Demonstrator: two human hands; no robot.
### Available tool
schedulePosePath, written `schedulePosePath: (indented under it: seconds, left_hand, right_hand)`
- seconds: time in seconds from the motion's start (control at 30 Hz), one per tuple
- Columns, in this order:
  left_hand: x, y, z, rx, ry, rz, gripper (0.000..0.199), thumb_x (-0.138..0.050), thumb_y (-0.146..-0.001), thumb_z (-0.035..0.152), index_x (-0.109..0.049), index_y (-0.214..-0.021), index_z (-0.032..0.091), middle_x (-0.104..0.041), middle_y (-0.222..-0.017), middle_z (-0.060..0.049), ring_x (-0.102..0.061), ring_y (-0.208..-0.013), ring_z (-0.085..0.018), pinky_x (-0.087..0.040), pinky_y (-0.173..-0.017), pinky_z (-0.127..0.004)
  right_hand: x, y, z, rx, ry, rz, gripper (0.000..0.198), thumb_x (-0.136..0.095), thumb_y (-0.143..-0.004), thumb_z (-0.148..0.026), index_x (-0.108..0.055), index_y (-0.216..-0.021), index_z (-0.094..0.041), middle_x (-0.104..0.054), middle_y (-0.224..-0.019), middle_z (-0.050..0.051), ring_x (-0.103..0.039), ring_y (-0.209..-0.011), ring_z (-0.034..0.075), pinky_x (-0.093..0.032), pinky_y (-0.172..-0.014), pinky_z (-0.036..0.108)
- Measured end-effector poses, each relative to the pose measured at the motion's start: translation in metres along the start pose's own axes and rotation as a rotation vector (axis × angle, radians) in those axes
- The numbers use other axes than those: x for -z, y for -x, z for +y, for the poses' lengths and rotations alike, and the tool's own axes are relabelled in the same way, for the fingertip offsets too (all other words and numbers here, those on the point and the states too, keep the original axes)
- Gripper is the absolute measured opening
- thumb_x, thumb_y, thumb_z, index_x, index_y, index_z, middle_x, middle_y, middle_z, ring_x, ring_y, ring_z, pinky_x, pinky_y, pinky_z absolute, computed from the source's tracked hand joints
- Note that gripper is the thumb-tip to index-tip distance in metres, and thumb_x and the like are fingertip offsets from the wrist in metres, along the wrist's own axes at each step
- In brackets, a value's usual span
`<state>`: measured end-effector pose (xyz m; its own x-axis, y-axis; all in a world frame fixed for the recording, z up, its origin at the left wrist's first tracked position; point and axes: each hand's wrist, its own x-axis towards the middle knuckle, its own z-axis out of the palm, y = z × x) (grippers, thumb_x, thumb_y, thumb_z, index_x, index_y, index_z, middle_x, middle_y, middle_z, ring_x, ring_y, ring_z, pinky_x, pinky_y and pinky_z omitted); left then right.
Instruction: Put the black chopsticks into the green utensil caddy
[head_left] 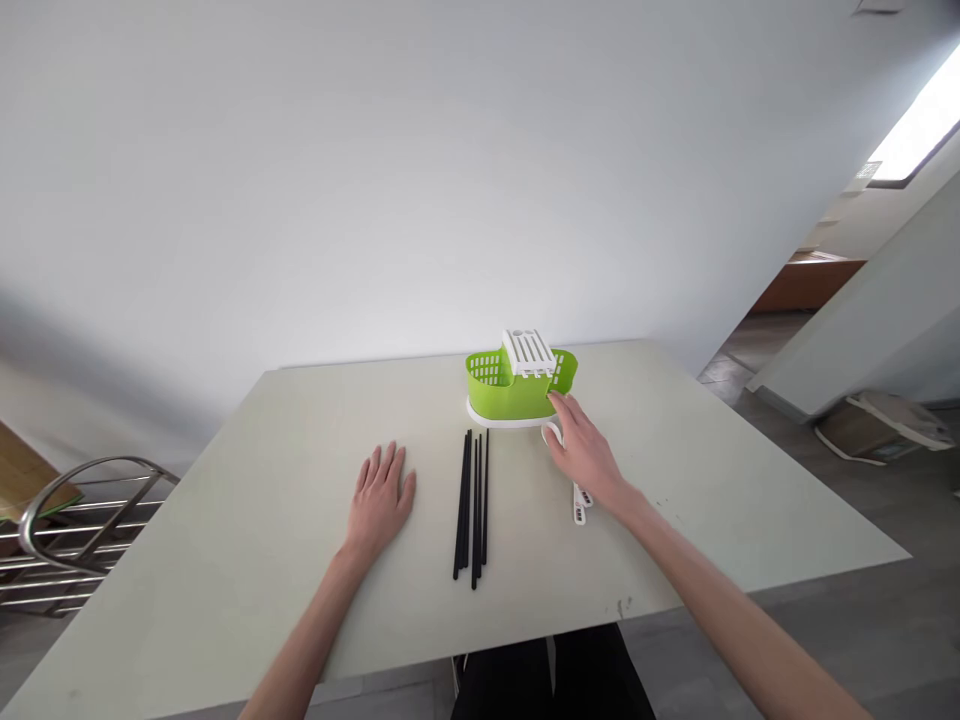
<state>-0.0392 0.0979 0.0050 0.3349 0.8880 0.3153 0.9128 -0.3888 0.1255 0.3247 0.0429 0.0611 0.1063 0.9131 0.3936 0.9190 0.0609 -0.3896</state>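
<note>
My left hand (381, 497) lies flat on the table, fingers stretched out, with nothing in it. To its right, several black chopsticks (471, 510) lie roughly parallel, pointing away from me. My right hand (585, 447) reaches to the front right of a green and white utensil basket (517, 398), fingers extended and their tips at its lower wall. Whether they touch it I cannot tell. Beneath that hand lie white spoons; one rounded bowl (552, 433) shows by the thumb and printed handles (579, 505) stick out below. The palm hides their middle parts.
The pale table (315, 420) meets a white wall (375, 200) at its back edge. A metal tube rack (90, 530) stands at the left. On the floor to the right is a bin-like container (885, 425).
</note>
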Motion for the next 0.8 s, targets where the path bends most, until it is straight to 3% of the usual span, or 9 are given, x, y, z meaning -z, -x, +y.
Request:
schedulePosePath:
  seconds: [0.1,0.17,0.27,0.37,0.5,0.8]
  left_hand:
    - [0.000,0.000,0.000,0.005,0.000,-0.002,0.062,-0.032,-0.105,0.047,-0.048,-0.156,0.014,-0.042,-0.165,-0.012,-0.031,-0.156,-0.033,-0.028,-0.128,-0.053]
    - [-0.001,0.000,0.000,0.007,0.001,0.000,0.062,-0.032,-0.105,0.046,-0.047,-0.156,0.015,-0.042,-0.165,-0.012,-0.032,-0.156,-0.033,-0.028,-0.128,-0.054]
    - [-0.002,0.000,-0.001,0.005,0.007,0.007,0.061,-0.033,-0.105,0.046,-0.047,-0.156,0.017,-0.043,-0.165,-0.011,-0.031,-0.156,-0.032,-0.028,-0.128,-0.053]
    - [-0.002,0.001,-0.001,0.002,0.017,0.016,0.060,-0.032,-0.105,0.046,-0.047,-0.157,0.018,-0.043,-0.165,-0.010,-0.032,-0.156,-0.032,-0.028,-0.128,-0.053]
    - [-0.002,0.001,0.000,0.001,0.029,0.025,0.060,-0.033,-0.105,0.045,-0.046,-0.158,0.019,-0.043,-0.165,-0.010,-0.032,-0.156,-0.032,-0.028,-0.128,-0.055]
    - [0.001,0.001,0.002,0.009,0.033,0.007,0.061,-0.033,-0.105,0.046,-0.048,-0.155,0.015,-0.042,-0.165,-0.011,-0.030,-0.157,-0.032,-0.027,-0.129,-0.053]
  right_hand:
    - [-0.004,0.025,-0.027,0.004,-0.118,0.021,0.047,-0.036,-0.105,-0.034,-0.044,-0.150,-0.022,-0.059,-0.147,0.013,-0.054,-0.138,0.028,-0.051,-0.106,0.046]
    - [-0.015,0.039,-0.044,-0.051,-0.174,-0.147,0.035,-0.041,-0.104,-0.036,-0.054,-0.134,-0.023,-0.069,-0.128,0.010,-0.069,-0.114,0.026,-0.056,-0.090,0.040]
    - [-0.034,0.044,-0.066,-0.132,-0.161,-0.364,0.023,-0.045,-0.105,-0.038,-0.055,-0.121,-0.023,-0.074,-0.105,0.006,-0.073,-0.094,0.023,-0.052,-0.076,0.033]
    - [-0.047,0.034,-0.083,-0.169,-0.082,-0.439,0.026,-0.041,-0.108,-0.042,-0.052,-0.118,-0.022,-0.075,-0.096,0.006,-0.073,-0.093,0.025,-0.048,-0.072,0.031]
    - [-0.049,0.017,-0.100,-0.197,0.030,-0.478,0.028,-0.039,-0.110,-0.045,-0.052,-0.115,-0.020,-0.075,-0.100,0.011,-0.074,-0.093,0.028,-0.047,-0.073,0.032]
    - [-0.043,0.004,-0.106,-0.195,0.101,-0.556,0.023,-0.044,-0.105,-0.033,-0.053,-0.119,-0.016,-0.076,-0.106,0.016,-0.074,-0.100,0.033,-0.050,-0.076,0.037]
